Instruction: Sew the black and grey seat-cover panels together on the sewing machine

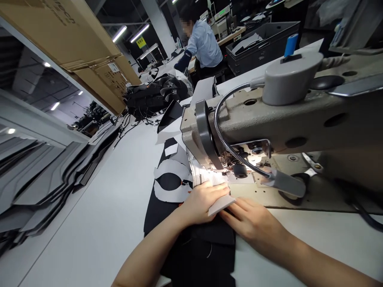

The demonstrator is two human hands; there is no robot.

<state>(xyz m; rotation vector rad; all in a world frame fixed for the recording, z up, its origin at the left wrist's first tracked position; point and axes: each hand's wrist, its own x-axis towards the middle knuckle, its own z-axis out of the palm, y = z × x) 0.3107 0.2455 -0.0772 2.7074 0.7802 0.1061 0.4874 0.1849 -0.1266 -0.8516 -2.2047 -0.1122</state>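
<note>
My left hand [200, 201] rests with curled fingers on a light grey fabric piece [220, 204] and presses it toward the needle area of the sewing machine [287, 119]. My right hand [251, 221] lies flat beside it, fingers stretched onto the same piece and the black fabric [197, 247] under it. White and black cut pieces [170, 179] trail away behind the machine. The needle itself is hidden behind the machine's head and the lit presser area.
A gooseneck lamp [278, 179] curves over the machine bed. Stacks of grey cut panels [44, 179] line the table's left edge under cardboard boxes [74, 44]. A heap of black pieces [155, 95] lies farther back. Another person in a blue shirt [203, 44] works at a far table beside a dark crate [263, 44].
</note>
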